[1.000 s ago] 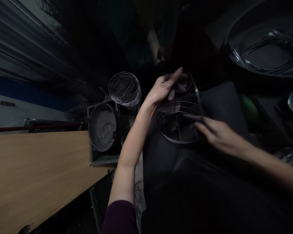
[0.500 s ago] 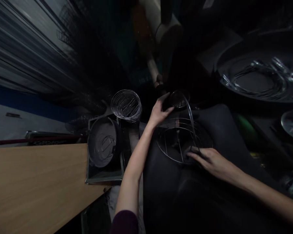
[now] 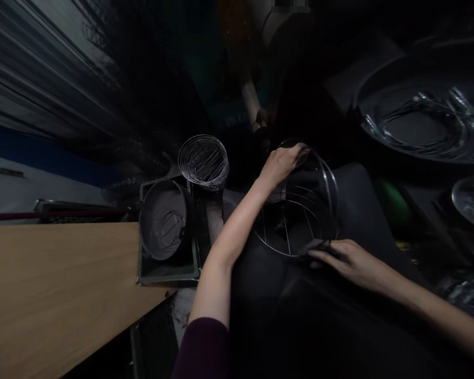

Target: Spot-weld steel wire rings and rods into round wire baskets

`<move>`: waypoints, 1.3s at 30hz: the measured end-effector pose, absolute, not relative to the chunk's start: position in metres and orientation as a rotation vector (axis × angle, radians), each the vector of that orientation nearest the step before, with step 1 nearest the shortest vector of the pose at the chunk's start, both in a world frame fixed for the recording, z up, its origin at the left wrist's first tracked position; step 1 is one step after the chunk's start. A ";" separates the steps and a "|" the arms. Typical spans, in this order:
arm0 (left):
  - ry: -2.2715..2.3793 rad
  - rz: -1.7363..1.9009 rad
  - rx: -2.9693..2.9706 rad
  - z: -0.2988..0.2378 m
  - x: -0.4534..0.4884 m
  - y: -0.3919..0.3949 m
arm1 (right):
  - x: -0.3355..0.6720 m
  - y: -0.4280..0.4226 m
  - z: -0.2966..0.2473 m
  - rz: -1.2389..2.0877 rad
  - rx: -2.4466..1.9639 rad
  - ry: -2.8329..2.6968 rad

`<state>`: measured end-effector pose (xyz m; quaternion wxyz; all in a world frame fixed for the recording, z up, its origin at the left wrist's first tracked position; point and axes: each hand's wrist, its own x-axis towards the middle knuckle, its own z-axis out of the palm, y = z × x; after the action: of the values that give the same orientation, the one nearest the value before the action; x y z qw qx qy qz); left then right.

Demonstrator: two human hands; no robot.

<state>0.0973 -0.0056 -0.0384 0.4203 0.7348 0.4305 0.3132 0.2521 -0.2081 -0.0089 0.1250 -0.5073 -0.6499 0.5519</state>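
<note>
A round metal wire frame (image 3: 287,237) with thin cross wires lies tilted over my dark-covered lap. My right hand (image 3: 339,255), its fingertips darkened, pinches the near right part of its rim. Shiny curved wire hoops (image 3: 332,184) arch up from the right side of the frame. At the far end of that arch, my left hand (image 3: 282,163) is closed on the wire hoops. Its fingertips are partly hidden, and the dark spot beneath it does not show clearly.
Left of my arm stands a stack of wire rings (image 3: 204,163). A round tub (image 3: 164,221) with a few wire pieces sits in a crate (image 3: 168,276) beside a wooden board (image 3: 59,289). A large basin (image 3: 379,84) with coiled wire is at the right.
My left hand has moved right and closed on the wire hoops; its fingers were apart before. The wire arch has swung to the right. My right hand stays at the rim.
</note>
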 end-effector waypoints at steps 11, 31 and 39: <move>0.990 0.353 2.302 -0.018 0.014 -0.156 | 0.244 -0.164 0.005 1.225 -1.530 -1.585; 1.476 1.173 2.336 -0.051 0.026 -0.121 | 0.196 -0.067 0.045 1.410 -1.432 -1.300; 1.431 1.012 2.533 -0.011 0.013 -0.065 | 0.183 -0.017 0.057 1.534 -1.330 -1.091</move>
<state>0.0132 -0.0648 -0.0108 0.0305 0.8220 0.4643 0.3284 0.1829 -0.0169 0.0574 0.4064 -0.5271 -0.4324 0.6083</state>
